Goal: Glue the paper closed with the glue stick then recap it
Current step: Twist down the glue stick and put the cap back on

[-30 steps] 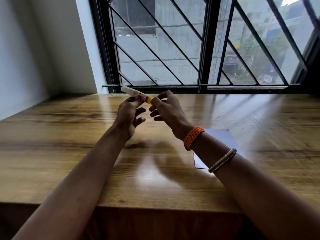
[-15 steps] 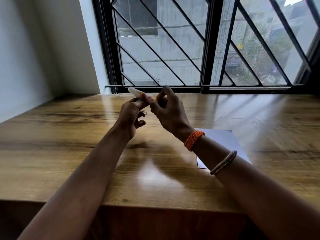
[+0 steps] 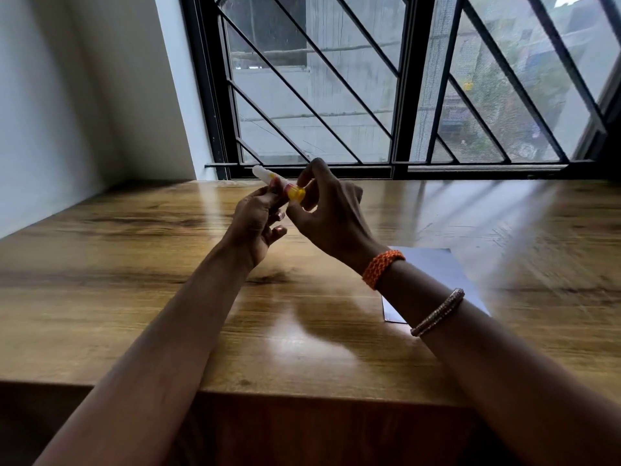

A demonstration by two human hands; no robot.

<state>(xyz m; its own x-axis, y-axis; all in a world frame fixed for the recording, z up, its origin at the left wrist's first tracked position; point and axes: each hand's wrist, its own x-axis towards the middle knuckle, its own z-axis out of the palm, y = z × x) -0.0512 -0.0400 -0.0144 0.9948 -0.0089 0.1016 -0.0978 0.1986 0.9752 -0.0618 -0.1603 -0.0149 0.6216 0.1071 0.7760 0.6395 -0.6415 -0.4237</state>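
Observation:
A glue stick [image 3: 268,178] with a white end pointing up-left and a yellow end [image 3: 295,194] is held in the air above the wooden table [image 3: 134,280]. My left hand [image 3: 255,227] grips its middle. My right hand [image 3: 329,213] pinches the yellow end between thumb and fingers. A white sheet of paper [image 3: 433,267] lies flat on the table to the right, partly hidden under my right forearm. Whether the white cap is on or off cannot be told.
A barred window [image 3: 369,95] runs along the table's far edge, and a white wall [image 3: 67,112] stands at the left. The table's near edge [image 3: 302,395] lies just below my forearms.
My right hand's fingers have shifted around the stick's yellow end, which now shows more clearly. The stick stays in roughly the same place; the view has tilted slightly.

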